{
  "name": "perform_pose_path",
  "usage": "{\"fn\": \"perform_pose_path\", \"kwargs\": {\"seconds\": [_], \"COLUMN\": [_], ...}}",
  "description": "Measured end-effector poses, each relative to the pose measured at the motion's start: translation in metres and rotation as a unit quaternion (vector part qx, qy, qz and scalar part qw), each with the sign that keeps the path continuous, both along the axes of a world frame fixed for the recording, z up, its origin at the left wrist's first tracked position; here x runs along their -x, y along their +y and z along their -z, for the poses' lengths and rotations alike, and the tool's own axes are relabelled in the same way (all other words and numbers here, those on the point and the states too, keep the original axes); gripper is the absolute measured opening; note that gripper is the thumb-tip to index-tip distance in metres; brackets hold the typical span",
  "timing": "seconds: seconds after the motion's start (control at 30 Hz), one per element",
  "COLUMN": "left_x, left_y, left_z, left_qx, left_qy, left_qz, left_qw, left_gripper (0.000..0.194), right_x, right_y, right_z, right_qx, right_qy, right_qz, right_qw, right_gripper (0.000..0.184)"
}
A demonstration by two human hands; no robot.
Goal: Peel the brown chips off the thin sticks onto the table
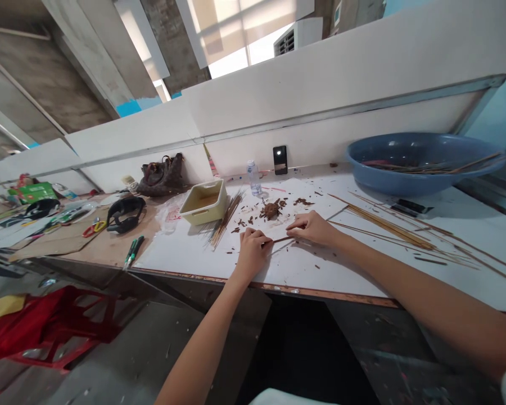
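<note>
My left hand (252, 247) is closed, its thumb and fingers pinching the left end of a thin brown stick (281, 240) just above the white tabletop. The stick's other end reaches my right hand (311, 227), where the fingertips and thumb are closed on it. Just beyond both hands lies a lump of brown paste (270, 211) with small brown crumbs scattered around it. Left of the lump, a bundle of thin sticks (227, 218) leans by a pale yellow tub (204, 203) holding brownish liquid.
A large blue basin (421, 183) with long sticks stands at the right. Yellowish sticks (390, 226) lie before it. A clear bottle (253, 178) and an upright phone (280, 160) are at the back. A handbag (162, 175), black goggles (125, 215) and green-handled cutters (134, 251) lie left.
</note>
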State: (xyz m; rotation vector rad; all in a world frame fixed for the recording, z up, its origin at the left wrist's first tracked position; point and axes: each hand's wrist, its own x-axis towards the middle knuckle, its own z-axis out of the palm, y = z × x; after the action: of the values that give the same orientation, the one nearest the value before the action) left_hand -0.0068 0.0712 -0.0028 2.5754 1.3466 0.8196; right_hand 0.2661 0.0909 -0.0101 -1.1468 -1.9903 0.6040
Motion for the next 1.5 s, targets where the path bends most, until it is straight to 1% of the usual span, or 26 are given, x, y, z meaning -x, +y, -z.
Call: {"fn": "perform_pose_path", "kwargs": {"seconds": [0.07, 0.13, 0.3, 0.4, 0.5, 0.63, 0.77, 0.83, 1.0, 1.1, 1.2, 1.27, 1.37, 1.43, 1.5], "left_x": [0.000, 0.000, 0.000, 0.001, 0.002, 0.003, 0.002, 0.002, 0.003, 0.001, 0.001, 0.005, 0.020, 0.032, 0.041], "left_y": [0.000, 0.001, 0.001, 0.001, 0.001, 0.002, 0.002, 0.003, 0.003, 0.002, 0.000, 0.000, 0.003, 0.006, 0.009], "left_z": [0.000, 0.000, 0.001, 0.000, 0.001, 0.003, 0.005, 0.005, 0.004, 0.004, 0.005, 0.005, 0.003, 0.002, 0.002], "left_qx": [0.002, 0.003, 0.006, 0.012, 0.013, 0.010, 0.010, 0.010, 0.011, 0.015, 0.012, 0.001, -0.001, 0.016, 0.028], "left_qy": [0.002, -0.002, -0.013, -0.007, -0.007, -0.012, -0.016, -0.015, -0.014, -0.016, -0.019, -0.023, -0.024, -0.020, -0.017], "left_qz": [0.002, 0.000, 0.000, -0.005, -0.003, 0.001, -0.001, -0.001, 0.004, 0.005, -0.014, -0.041, -0.071, -0.071, -0.066], "left_qw": [1.000, 1.000, 1.000, 1.000, 1.000, 1.000, 1.000, 1.000, 1.000, 1.000, 1.000, 0.999, 0.997, 0.997, 0.997], "left_gripper": [0.015, 0.014, 0.013, 0.012, 0.012, 0.014, 0.014, 0.014, 0.016, 0.015, 0.016, 0.013, 0.005, 0.002, 0.005], "right_x": [0.004, 0.008, 0.009, 0.001, -0.007, -0.009, -0.007, -0.009, -0.014, -0.013, -0.011, -0.010, -0.010, -0.009, -0.009], "right_y": [-0.001, -0.001, 0.000, 0.003, 0.003, 0.001, 0.001, 0.002, 0.004, 0.003, 0.002, 0.002, 0.000, 0.000, -0.001], "right_z": [0.001, 0.004, 0.010, 0.009, 0.007, 0.005, 0.004, 0.003, 0.004, 0.004, 0.003, 0.002, 0.000, -0.001, -0.002], "right_qx": [-0.010, -0.025, -0.092, -0.102, -0.096, -0.082, -0.082, -0.078, -0.027, -0.030, -0.039, -0.045, -0.052, -0.056, -0.057], "right_qy": [-0.021, -0.046, -0.128, -0.149, -0.146, -0.115, -0.112, -0.105, -0.071, -0.066, -0.073, -0.087, -0.096, -0.101, -0.105], "right_qz": [-0.017, -0.035, -0.063, -0.077, -0.088, -0.066, -0.085, -0.093, -0.082, -0.079, -0.091, -0.093, -0.085, -0.085, -0.088], "right_qw": [1.000, 0.998, 0.985, 0.980, 0.981, 0.988, 0.987, 0.987, 0.994, 0.994, 0.992, 0.991, 0.990, 0.990, 0.989], "right_gripper": [0.030, 0.027, 0.042, 0.045, 0.045, 0.047, 0.048, 0.047, 0.034, 0.034, 0.036, 0.037, 0.036, 0.036, 0.036]}}
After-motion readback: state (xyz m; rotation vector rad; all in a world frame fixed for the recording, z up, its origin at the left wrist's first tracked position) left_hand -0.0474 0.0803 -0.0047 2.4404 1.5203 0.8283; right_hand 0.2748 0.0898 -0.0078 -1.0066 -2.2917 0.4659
